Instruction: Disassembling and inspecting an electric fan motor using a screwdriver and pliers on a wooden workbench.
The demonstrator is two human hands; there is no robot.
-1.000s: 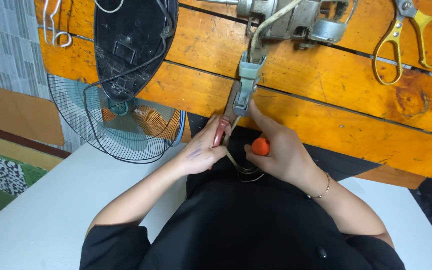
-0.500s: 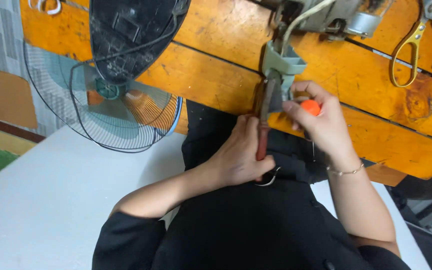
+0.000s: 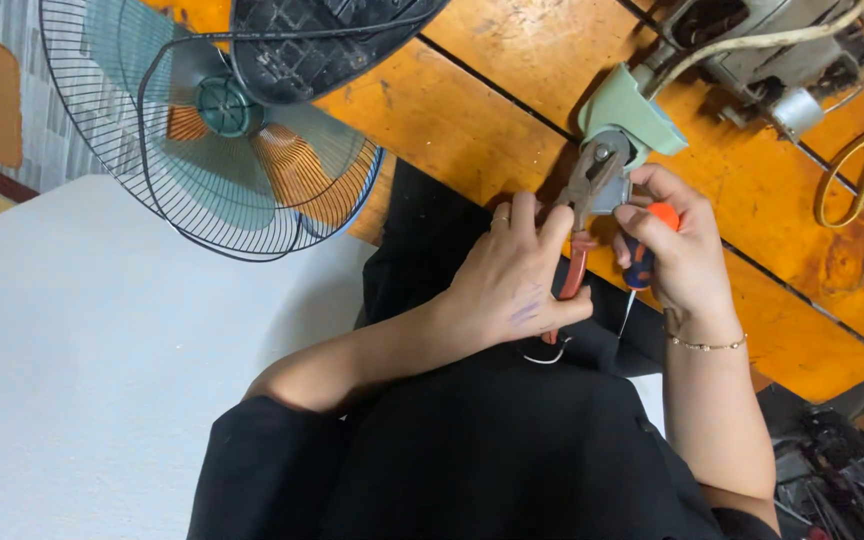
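My left hand (image 3: 512, 280) grips red-handled pliers (image 3: 580, 225), whose jaws bite on a pale green part (image 3: 632, 115) at the end of a grey motor unit. My right hand (image 3: 682, 255) holds a small screwdriver (image 3: 642, 265) with an orange and dark handle, its thin shaft pointing down, right beside the pliers. Both hands work over my black-clothed lap, at the edge of an orange wooden table (image 3: 452, 120).
A wire-caged electric fan (image 3: 212, 130) with a teal hub lies at the upper left, partly under a black base. The grey motor unit (image 3: 752, 50) with a cream cable sits on the table. Yellow-handled scissors (image 3: 862, 165) lie at the right. White surface (image 3: 82, 350) to the left.
The view has shifted closer and leftward. My right hand has come down next to the pliers with the screwdriver, and the pliers stay clamped on the green part.
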